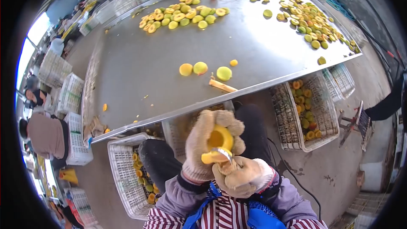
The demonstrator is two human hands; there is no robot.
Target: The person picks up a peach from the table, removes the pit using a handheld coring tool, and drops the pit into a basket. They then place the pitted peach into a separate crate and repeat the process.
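Observation:
My left hand (198,144), in a beige work glove, is closed around a hollowed yellow peach half (227,135) whose cavity faces me. My gloved right hand (242,179) grips a small tool with a curved metal blade (225,151), its handle mostly hidden in the fingers. A scooped yellow piece of flesh (213,157) sits against the blade, just below the peach half. Both hands are over my lap, in front of the metal table (140,68). Near its front edge lie a few peach halves (224,73) and a wooden-handled tool (222,85).
Piles of peach halves (182,15) spread over the table's far side and right (311,25). A white crate (116,165) at my left and another crate (286,131) at my right hold peach halves. A cable (292,174) runs along the floor. A person (46,133) sits at left.

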